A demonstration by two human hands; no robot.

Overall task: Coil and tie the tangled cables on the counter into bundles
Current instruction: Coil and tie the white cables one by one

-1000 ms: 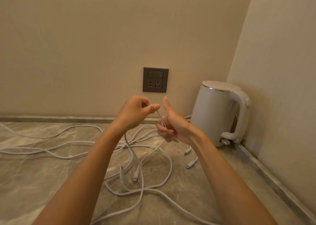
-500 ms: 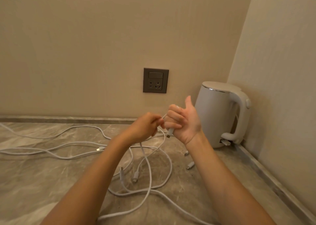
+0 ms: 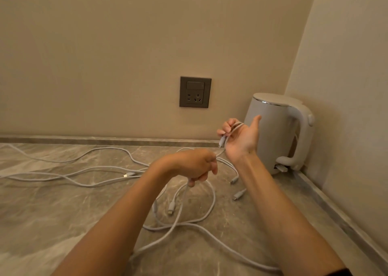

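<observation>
Coiling looks barely started: right hand point(image 3: 239, 138), raised by the kettle point(image 3: 273, 135), curls its fingers round one cable point(image 3: 235, 128) near its plug point(image 3: 222, 142); left hand point(image 3: 194, 166) grips it lower. Other cables point(image 3: 109, 171) sprawl on the desk point(image 3: 52, 212). Next, I judge: wrap another loop, feeding slack.

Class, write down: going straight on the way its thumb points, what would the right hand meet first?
The right hand would probably meet the kettle first, though depth is unclear.
</observation>
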